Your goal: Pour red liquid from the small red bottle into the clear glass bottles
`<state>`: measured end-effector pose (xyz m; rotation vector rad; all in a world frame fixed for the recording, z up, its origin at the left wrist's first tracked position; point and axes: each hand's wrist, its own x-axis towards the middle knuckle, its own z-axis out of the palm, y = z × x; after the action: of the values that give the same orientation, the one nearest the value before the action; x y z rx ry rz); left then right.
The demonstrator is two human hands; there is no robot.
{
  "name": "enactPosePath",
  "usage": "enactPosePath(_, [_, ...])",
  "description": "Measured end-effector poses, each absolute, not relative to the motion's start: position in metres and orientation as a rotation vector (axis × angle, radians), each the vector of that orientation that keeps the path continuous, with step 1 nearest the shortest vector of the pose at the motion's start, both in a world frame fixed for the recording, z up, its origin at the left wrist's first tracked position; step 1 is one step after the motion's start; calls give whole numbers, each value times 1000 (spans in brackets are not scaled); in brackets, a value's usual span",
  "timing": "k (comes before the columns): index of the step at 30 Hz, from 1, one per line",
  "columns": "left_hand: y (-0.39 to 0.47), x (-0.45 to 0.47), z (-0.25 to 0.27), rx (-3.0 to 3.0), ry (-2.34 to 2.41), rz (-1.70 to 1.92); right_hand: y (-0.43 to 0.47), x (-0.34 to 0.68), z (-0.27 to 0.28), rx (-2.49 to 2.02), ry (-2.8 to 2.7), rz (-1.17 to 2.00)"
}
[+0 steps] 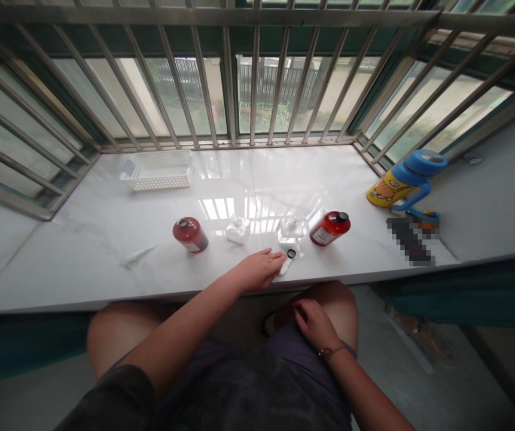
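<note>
My left hand (264,267) reaches across over the front of the white counter, its fingers stretched out. Its fingertips are beside a small black ring-shaped cap (291,254) and a slim white piece (286,267); whether they touch is unclear. My right hand (316,323) rests on my right thigh with loose fingers and nothing in it. Behind the left hand stand two clear glass containers, one on the left (238,230) and one on the right (290,231). A red-brown bottle with an uncapped-looking top (190,234) stands left of them, and a black-capped red bottle (329,228) stands right.
A white perforated basket (157,170) sits at the back left. A thin white pointed item (139,255) lies at the left. At the right stand a blue-and-yellow handled bottle (403,179) and a blurred-out object (412,242). Metal bars (257,90) line the window behind.
</note>
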<state>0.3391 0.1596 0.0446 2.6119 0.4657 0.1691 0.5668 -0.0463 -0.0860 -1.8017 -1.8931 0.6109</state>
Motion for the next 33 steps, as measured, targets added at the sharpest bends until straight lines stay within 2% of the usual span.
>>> enactPosePath(7, [157, 330, 59, 2447, 447, 196, -46, 568, -85, -1810, -1886, 622])
enactPosePath(19, [113, 259, 77, 2212, 571, 210, -46, 568, -91, -1811, -1901, 622])
enactPosePath(23, [100, 239, 88, 1795, 829, 304, -47, 569, -91, -1816, -1905, 621])
enactPosePath(28, [104, 226, 89, 1271, 1255, 603, -46, 569, -91, -1817, -1913, 623])
enactPosePath(33, [116, 243, 84, 829, 1313, 870, -46, 568, -91, -1824, -1914, 618])
